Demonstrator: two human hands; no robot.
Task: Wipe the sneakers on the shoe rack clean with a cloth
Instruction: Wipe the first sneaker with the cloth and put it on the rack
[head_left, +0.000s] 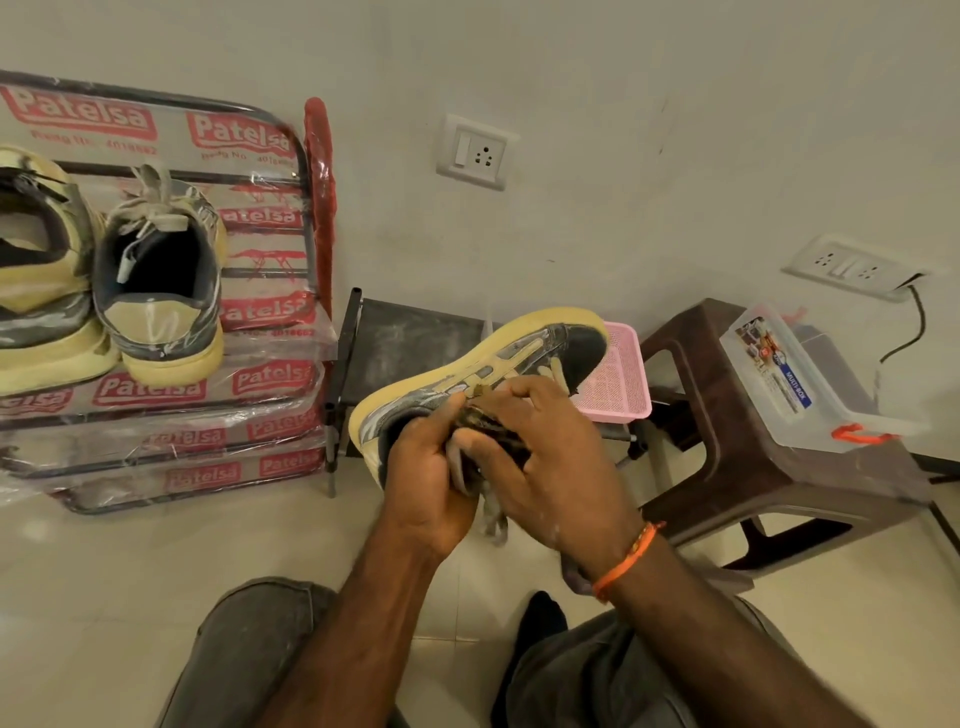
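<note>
Above my knees, my left hand (423, 475) grips the sneaker (483, 374), sole up; my right hand (540, 447) presses a dark cloth (485, 423) against it. At ten o'clock, the shoe rack (270, 332) holds two sneakers (156, 291). At two o'clock, a clear box (795, 374) sits on a stool (727, 447), contents unclear.

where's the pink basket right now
In the head view the pink basket sits right of centre on the floor by the wall, behind the toe of the held sneaker, left of the brown plastic stool.
</note>
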